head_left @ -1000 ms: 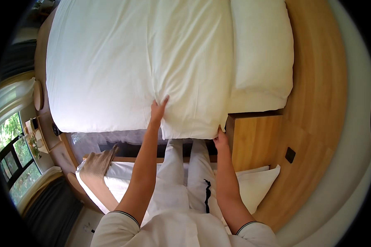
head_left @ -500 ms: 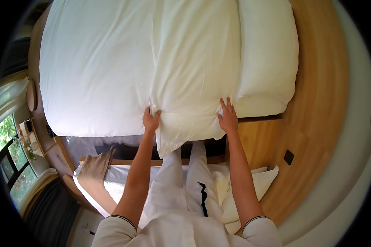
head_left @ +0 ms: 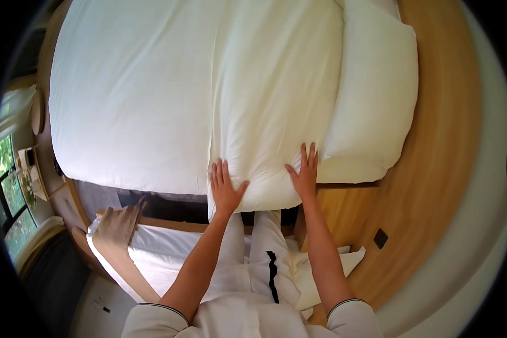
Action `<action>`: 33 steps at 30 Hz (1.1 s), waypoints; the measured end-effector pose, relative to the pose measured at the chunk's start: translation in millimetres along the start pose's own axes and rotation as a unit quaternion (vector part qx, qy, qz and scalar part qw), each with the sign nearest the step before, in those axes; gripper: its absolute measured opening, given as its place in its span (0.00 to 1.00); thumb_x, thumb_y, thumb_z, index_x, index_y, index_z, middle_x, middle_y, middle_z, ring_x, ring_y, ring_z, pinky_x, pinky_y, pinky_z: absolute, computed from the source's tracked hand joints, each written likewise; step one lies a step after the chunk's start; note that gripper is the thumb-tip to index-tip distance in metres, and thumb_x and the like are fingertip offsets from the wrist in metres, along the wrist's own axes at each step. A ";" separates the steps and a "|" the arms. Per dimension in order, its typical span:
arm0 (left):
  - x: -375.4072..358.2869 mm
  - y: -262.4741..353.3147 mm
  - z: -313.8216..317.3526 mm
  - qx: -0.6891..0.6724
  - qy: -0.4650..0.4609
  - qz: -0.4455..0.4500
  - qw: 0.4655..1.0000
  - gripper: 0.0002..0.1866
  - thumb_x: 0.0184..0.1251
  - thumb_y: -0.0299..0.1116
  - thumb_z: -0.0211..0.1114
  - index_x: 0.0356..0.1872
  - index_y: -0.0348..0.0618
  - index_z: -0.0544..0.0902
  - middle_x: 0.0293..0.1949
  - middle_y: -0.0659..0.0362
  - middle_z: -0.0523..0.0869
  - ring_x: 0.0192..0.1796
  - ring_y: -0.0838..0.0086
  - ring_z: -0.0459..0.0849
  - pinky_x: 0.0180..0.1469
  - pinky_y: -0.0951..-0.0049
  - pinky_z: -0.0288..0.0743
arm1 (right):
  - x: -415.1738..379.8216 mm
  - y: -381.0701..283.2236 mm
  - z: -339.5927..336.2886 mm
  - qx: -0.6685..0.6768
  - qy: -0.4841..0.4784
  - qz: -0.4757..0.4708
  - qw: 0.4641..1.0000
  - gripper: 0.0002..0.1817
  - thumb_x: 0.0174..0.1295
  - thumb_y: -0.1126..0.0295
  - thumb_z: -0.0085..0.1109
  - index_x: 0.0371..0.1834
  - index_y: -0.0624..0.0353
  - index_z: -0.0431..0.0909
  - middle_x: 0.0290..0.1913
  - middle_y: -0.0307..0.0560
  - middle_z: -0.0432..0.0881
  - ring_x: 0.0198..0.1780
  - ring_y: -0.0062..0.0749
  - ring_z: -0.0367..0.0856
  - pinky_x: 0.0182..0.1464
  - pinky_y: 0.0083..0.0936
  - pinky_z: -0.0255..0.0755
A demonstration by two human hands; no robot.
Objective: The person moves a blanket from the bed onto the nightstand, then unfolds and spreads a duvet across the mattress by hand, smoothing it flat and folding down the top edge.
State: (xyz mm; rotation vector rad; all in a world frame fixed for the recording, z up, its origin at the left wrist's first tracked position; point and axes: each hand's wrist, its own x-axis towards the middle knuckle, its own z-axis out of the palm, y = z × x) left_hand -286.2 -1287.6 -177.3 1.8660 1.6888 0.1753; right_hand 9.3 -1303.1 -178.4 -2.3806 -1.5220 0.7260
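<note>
A white duvet (head_left: 146,101) covers the bed, with a wide folded-back band (head_left: 276,96) toward the pillow end. My left hand (head_left: 225,190) lies flat near the lower left corner of that band, fingers apart. Close to the band's right edge, my right hand (head_left: 306,177) presses on the fabric with its fingers spread. Neither hand grips the cloth. Between them the overhanging part of the band looks smooth and rounded, with small creases above. A white pillow (head_left: 374,90) lies to the right of the band.
Behind my legs stands a second bed with white bedding (head_left: 160,245) and a brown throw (head_left: 118,225). A wooden panel (head_left: 343,217) adjoins the bed at right, with a dark wall plate (head_left: 381,238) beyond. A window (head_left: 11,186) is at far left.
Both hands have let go of the pinched duvet edge and opened flat on it. The left hand moved right and down. The hanging corner is now tucked smoother, and the view shifted slightly.
</note>
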 end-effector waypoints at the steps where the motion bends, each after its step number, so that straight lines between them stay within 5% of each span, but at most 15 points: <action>1: -21.3 -5.4 2.6 0.001 0.001 -0.011 1.000 0.60 0.70 0.60 0.78 0.93 0.43 0.55 0.93 0.46 0.54 0.93 0.43 0.50 0.91 0.39 0.45 | -8.9 4.6 -4.2 0.033 0.006 0.002 0.999 0.52 0.69 0.60 0.78 0.94 0.44 0.57 0.96 0.56 0.47 0.88 0.74 0.56 0.87 0.58 0.62; 3: -53.2 -12.2 8.2 0.055 -0.067 -0.062 0.994 0.60 0.70 0.57 0.79 0.92 0.41 0.55 0.93 0.47 0.55 0.94 0.49 0.50 0.92 0.45 0.46 | -17.0 0.3 -19.4 0.046 -0.055 0.022 0.997 0.53 0.69 0.62 0.78 0.95 0.44 0.55 0.96 0.56 0.45 0.88 0.74 0.56 0.86 0.57 0.63; 5: -84.9 -27.3 7.2 0.057 -0.094 -0.060 0.992 0.58 0.70 0.50 0.78 0.93 0.44 0.54 0.93 0.48 0.55 0.89 0.47 0.64 0.87 0.47 0.61 | -24.1 -0.5 -33.0 0.011 -0.147 0.054 0.988 0.58 0.62 0.69 0.82 0.94 0.42 0.56 0.96 0.52 0.45 0.86 0.66 0.63 0.82 0.52 0.71; 6: -90.2 -36.4 2.1 0.029 -0.201 -0.156 0.967 0.50 0.71 0.48 0.76 0.90 0.44 0.61 0.89 0.45 0.64 0.83 0.45 0.73 0.82 0.48 0.69 | -12.3 -0.6 -48.3 0.010 -0.150 0.047 0.987 0.58 0.62 0.69 0.82 0.94 0.42 0.56 0.96 0.52 0.45 0.86 0.66 0.63 0.82 0.52 0.71; 8: -85.5 -50.6 -18.0 -0.003 -0.307 -0.257 0.916 0.43 0.73 0.45 0.74 0.86 0.44 0.69 0.85 0.42 0.72 0.77 0.44 0.82 0.76 0.49 0.78 | 4.7 -3.2 -98.2 -0.037 -0.417 0.105 0.902 0.53 0.62 0.67 0.81 0.91 0.45 0.62 0.95 0.50 0.50 0.81 0.59 0.75 0.78 0.48 0.77; 9: -64.6 -46.9 -39.5 -0.048 -0.363 -0.279 0.888 0.29 0.76 0.46 0.71 0.71 0.41 0.81 0.67 0.42 0.84 0.68 0.45 0.87 0.69 0.49 0.82 | 8.1 20.0 -103.9 -0.057 -0.394 0.033 0.917 0.43 0.62 0.63 0.80 0.82 0.52 0.74 0.87 0.51 0.69 0.72 0.55 0.84 0.72 0.45 0.81; 10: -45.1 -38.5 -59.4 -0.094 -0.412 -0.299 0.856 0.22 0.79 0.48 0.67 0.56 0.39 0.92 0.49 0.41 0.95 0.59 0.45 0.93 0.62 0.49 0.86 | 22.6 17.4 -117.7 -0.060 -0.403 0.027 0.913 0.43 0.62 0.63 0.80 0.82 0.52 0.74 0.87 0.51 0.69 0.72 0.55 0.84 0.72 0.45 0.81; 12: -5.2 6.5 -86.2 -0.003 -0.155 -0.263 0.952 0.17 0.80 0.42 0.68 0.54 0.38 0.90 0.47 0.45 0.94 0.55 0.49 0.92 0.58 0.53 0.86 | 87.2 -17.9 -150.3 -0.115 -0.420 0.095 0.895 0.27 0.67 0.63 0.74 0.69 0.55 0.82 0.71 0.54 0.85 0.66 0.57 0.87 0.66 0.48 0.82; 15: 84.4 51.8 -102.1 -0.167 0.076 -0.118 0.976 0.08 0.76 0.23 0.69 0.52 0.35 0.86 0.44 0.48 0.87 0.50 0.51 0.88 0.58 0.57 0.83 | 148.9 -46.9 -156.6 0.029 -0.146 -0.060 0.987 0.19 0.72 0.66 0.71 0.63 0.59 0.83 0.58 0.54 0.89 0.62 0.55 0.86 0.65 0.47 0.80; 17: 145.5 88.1 -92.1 -0.107 0.152 0.001 0.983 0.21 0.75 0.27 0.73 0.66 0.41 0.84 0.66 0.47 0.84 0.70 0.46 0.81 0.73 0.52 0.76 | 199.0 -72.6 -134.0 0.097 0.040 -0.159 0.982 0.21 0.72 0.68 0.71 0.67 0.57 0.83 0.63 0.53 0.87 0.66 0.55 0.82 0.70 0.46 0.77; 19: 206.6 121.8 -88.0 -0.014 0.133 0.097 0.986 0.32 0.77 0.35 0.74 0.80 0.52 0.77 0.84 0.51 0.71 0.86 0.46 0.65 0.87 0.39 0.56 | 247.5 -100.6 -120.5 0.103 0.129 -0.228 0.960 0.25 0.72 0.67 0.71 0.72 0.54 0.81 0.71 0.51 0.83 0.72 0.55 0.76 0.75 0.49 0.73; 21: 255.0 131.1 -72.4 0.020 0.161 0.131 0.978 0.35 0.82 0.42 0.70 0.86 0.56 0.71 0.89 0.52 0.64 0.91 0.44 0.56 0.90 0.34 0.46 | 279.8 -109.5 -83.8 0.109 0.153 -0.233 0.954 0.32 0.75 0.60 0.68 0.81 0.51 0.76 0.83 0.51 0.73 0.81 0.58 0.68 0.84 0.57 0.61; 24: 262.1 106.3 -25.2 0.058 0.177 0.064 0.980 0.36 0.85 0.48 0.66 0.89 0.58 0.68 0.91 0.52 0.62 0.92 0.42 0.54 0.90 0.34 0.44 | 261.5 -99.3 -20.6 -0.104 0.160 -0.235 0.953 0.36 0.80 0.52 0.63 0.88 0.48 0.69 0.89 0.53 0.65 0.88 0.59 0.61 0.88 0.63 0.52; 25: 246.1 86.2 -7.2 0.065 0.172 0.059 0.981 0.37 0.86 0.52 0.63 0.90 0.56 0.66 0.92 0.51 0.61 0.92 0.42 0.53 0.90 0.33 0.42 | 242.2 -87.2 -3.9 -0.075 0.120 -0.229 0.963 0.39 0.82 0.47 0.57 0.92 0.46 0.63 0.93 0.52 0.60 0.92 0.59 0.54 0.90 0.68 0.44; 33: 79.2 30.9 53.6 0.091 0.132 0.062 0.985 0.43 0.81 0.58 0.66 0.91 0.54 0.66 0.91 0.46 0.61 0.92 0.38 0.53 0.90 0.30 0.39 | 48.7 -34.6 52.6 -0.087 0.022 -0.144 0.986 0.42 0.80 0.46 0.58 0.94 0.42 0.61 0.96 0.51 0.53 0.94 0.60 0.48 0.91 0.70 0.38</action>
